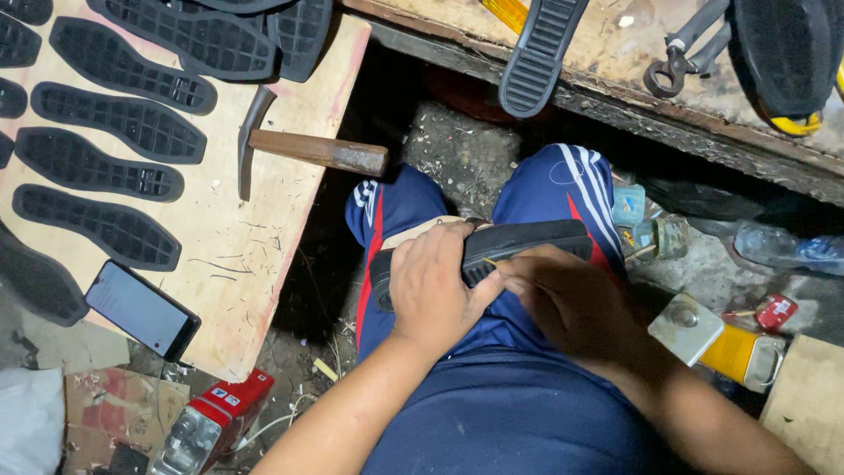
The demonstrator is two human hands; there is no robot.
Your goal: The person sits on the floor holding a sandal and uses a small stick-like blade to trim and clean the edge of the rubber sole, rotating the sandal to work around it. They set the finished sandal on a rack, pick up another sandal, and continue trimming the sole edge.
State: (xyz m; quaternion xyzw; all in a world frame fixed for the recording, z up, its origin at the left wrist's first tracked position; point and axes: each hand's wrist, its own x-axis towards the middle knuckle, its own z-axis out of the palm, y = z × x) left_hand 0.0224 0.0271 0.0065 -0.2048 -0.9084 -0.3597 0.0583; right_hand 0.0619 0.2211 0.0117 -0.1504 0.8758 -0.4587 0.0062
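Black rubber shoe sole [527,239] lies across the person's lap, on the blue track pants [563,189], w/ a tan strip [422,229] along its far edge. Left hand [432,286] is closed over the sole's left half, thumb wrapped round the near edge, pinning it to the thigh. Right hand [567,303] is curled, fingertips pinched at the sole's near rim; can't tell if it has a small tool or just the edge.

Judgement: best to keep the left hand's hold firm so the sole doesn't rock on the knee, and work the rim in short passes w/ the right, fingers clear of the edge.

Nearby: hammer [303,149] on the plywood board [255,255] beside rows of black soles [105,167], phone [141,310] at its corner, pliers [681,57] on the bench [615,62].
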